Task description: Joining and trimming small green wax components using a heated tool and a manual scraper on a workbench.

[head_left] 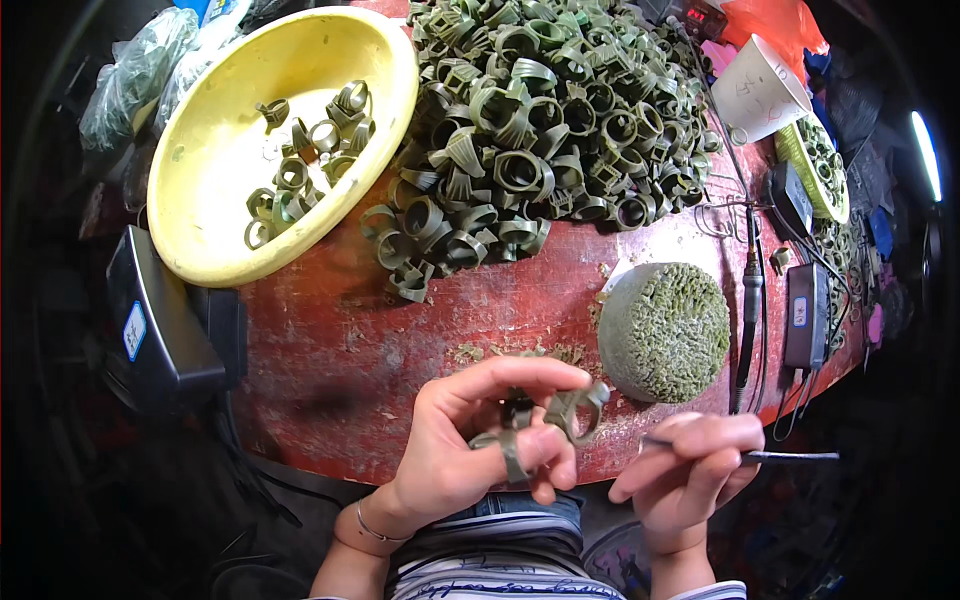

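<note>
My left hand (470, 435) is closed near the table's front edge, pinching a dark green ring (577, 410) between thumb and fingers. Another green ring (513, 456) sits around the thumb of that hand, and something darker is partly hidden between the fingers. Just to the right, my right hand (695, 470) grips a slim dark tool (795, 457) like a thin knife or pick. Its shaft sticks out to the right, and its other end points toward the left hand, blurred. The tool is apart from the held ring.
A large heap of green rings (560, 120) covers the far middle of the red table (340, 370). A yellow basin (200, 180) holds several rings. Beyond my hands stands a round grey block (625, 345) with a rough green top. A corded pen-like tool (750, 300) and a white cup (760, 90) are rightward.
</note>
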